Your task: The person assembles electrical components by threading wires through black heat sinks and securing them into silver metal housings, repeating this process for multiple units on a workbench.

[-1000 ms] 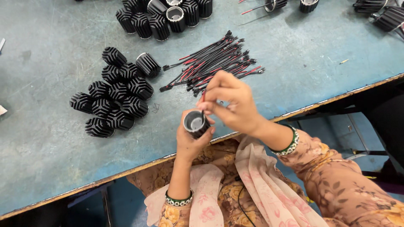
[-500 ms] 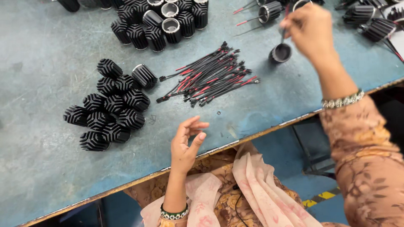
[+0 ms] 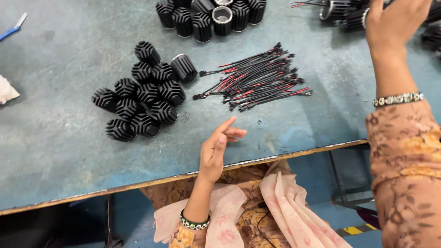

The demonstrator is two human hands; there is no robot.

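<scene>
Near the front edge of the bench [image 3: 55,151], just below the bundle of wires [image 3: 255,82], the left hand [image 3: 216,151] hovers with fingers loosely spread and it holds nothing. The right hand [image 3: 395,20] reaches to the far side, above and to the right of the wires, over a group of finned black cylinders with wires attached [image 3: 342,11]; its fingers are partly cut off by the frame, so I cannot tell if its grip is wide or narrow. To the left of the wires stands a cluster of finned black cylinders [image 3: 142,98], and one more group [image 3: 211,16] is above the wires. The cylinders look rigid and rather light, with ribs that give friction; I would take one around its side. The wires are thin and bendable, best held near the middle
</scene>
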